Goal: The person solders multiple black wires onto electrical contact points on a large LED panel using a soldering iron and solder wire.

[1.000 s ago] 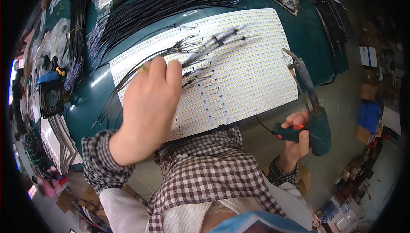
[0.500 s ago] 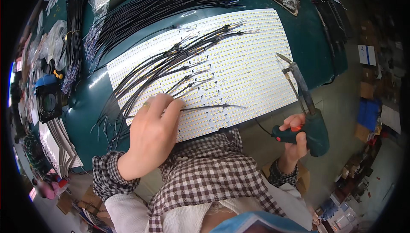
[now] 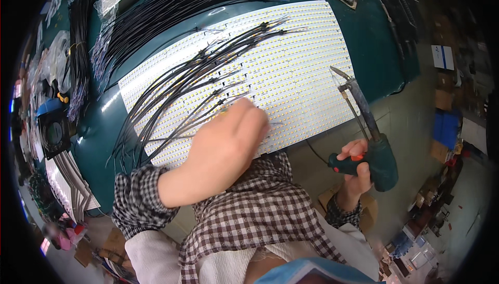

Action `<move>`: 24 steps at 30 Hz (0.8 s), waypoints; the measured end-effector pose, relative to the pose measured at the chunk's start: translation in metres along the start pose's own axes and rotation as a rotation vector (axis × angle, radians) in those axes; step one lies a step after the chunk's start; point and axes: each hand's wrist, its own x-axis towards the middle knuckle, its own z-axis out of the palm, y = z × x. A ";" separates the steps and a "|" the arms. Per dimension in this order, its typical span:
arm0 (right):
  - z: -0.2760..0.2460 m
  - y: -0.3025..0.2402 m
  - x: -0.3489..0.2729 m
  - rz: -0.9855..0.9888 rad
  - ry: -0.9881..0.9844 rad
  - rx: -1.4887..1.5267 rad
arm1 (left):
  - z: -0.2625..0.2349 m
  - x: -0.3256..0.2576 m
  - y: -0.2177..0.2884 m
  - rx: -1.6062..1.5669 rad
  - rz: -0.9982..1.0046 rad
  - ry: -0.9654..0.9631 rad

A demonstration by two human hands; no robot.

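The panel (image 3: 301, 65) lies on the tabletop (image 3: 369, 34), its rows of yellow dots facing up. Black wires (image 3: 174, 84) fan across its left half. The left hand (image 3: 231, 133), blurred, is over the panel's near side, fingers bunched; whether they pinch a wire cannot be told. The right hand (image 3: 356, 167) is wrapped around the grip of the soldering gun (image 3: 384, 167), tip over the panel's right side. A wire bundle (image 3: 182, 0) lies beyond the panel.

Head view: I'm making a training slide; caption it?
Left hand over a white LED panel strewn with black cables; right hand gripping a green soldering gun.
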 end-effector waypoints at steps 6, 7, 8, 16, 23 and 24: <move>0.013 -0.008 -0.002 0.139 -0.093 -0.024 | -0.001 -0.014 -0.024 -0.006 -0.247 0.136; 0.014 -0.010 -0.002 0.173 -0.123 -0.040 | -0.001 -0.014 -0.023 -0.009 -0.253 0.139; 0.014 -0.010 -0.002 0.176 -0.127 -0.044 | 0.000 -0.015 -0.022 -0.030 -0.263 0.142; 0.014 -0.006 -0.010 0.166 -0.197 -0.067 | 0.009 -0.009 -0.029 -0.091 -0.231 0.221; 0.021 -0.015 -0.006 0.035 -0.326 -0.462 | 0.015 -0.008 -0.031 -0.075 -0.208 0.239; 0.020 -0.014 -0.006 -0.013 -0.365 -0.512 | 0.016 -0.008 -0.031 -0.078 -0.199 0.238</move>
